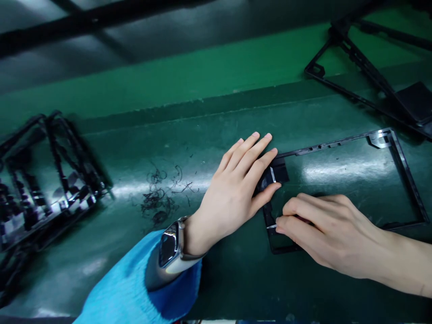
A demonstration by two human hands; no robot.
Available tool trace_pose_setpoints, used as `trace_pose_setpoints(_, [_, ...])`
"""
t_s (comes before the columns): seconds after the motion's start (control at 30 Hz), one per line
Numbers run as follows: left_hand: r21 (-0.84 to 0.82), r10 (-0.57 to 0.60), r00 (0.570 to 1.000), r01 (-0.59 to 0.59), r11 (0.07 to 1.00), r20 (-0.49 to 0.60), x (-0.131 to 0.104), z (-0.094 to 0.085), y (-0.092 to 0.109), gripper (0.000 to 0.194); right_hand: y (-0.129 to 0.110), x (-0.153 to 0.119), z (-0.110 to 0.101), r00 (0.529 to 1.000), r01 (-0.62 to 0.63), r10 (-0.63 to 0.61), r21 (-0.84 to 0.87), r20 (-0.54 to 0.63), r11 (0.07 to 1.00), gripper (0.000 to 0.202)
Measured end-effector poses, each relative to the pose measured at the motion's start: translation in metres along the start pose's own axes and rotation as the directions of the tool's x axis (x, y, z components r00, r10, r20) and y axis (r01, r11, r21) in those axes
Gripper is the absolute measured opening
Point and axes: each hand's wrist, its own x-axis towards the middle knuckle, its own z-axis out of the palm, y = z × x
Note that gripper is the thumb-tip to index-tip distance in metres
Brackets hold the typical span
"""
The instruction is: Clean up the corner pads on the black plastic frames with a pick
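Observation:
A black plastic rectangular frame (pixel 411 180) lies on the green table at the right, with a wider black block (pixel 280 170) at its left end. My left hand (pixel 232 184) lies flat over that end, fingers stretched out and thumb on the block's near side, pressing on the frame. My right hand (pixel 324 229) is closed in a pinch at the frame's lower left part. From its fingertips a thin shiny blade (pixel 271 227) points left against the frame's short side. The rest of the blade is hidden in the fingers.
Black curled shavings (pixel 160 193) lie left of my left hand. Several similar black frames (pixel 50 180) stand bunched at the left, blurred. More black frames (pixel 357 58) lie overlapping at the upper right. A raised green ledge (pixel 202 72) runs along the back of the table.

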Motion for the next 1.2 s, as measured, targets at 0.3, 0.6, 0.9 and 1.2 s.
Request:
trace_pose_setpoints(0.3, [0.021,0.025,1.000,-0.025,0.999,-0.019,0.000,0.001,0.000,0.048,0.000,0.001,0.000,1.000,0.001,-0.001,-0.004,-0.001,1.000,0.028])
trace_pose_setpoints(0.6, [0.023,0.022,1.000,-0.022,0.999,-0.019,0.000,0.002,0.000,0.048,0.001,0.002,0.001,1.000,0.001,-0.001,-0.018,-0.011,1.000,0.028])
trace_pose_setpoints(0.9, [0.014,0.019,1.000,-0.019,1.000,-0.014,-0.001,0.002,-0.001,0.049,0.001,0.002,0.003,1.000,0.002,-0.002,-0.013,-0.020,1.000,0.028])
trace_pose_setpoints(1.2, [0.012,0.021,1.000,-0.021,1.000,-0.023,0.000,0.003,0.000,0.048,-0.014,0.007,-0.002,0.968,-0.251,0.247,0.106,0.044,0.962,0.009])
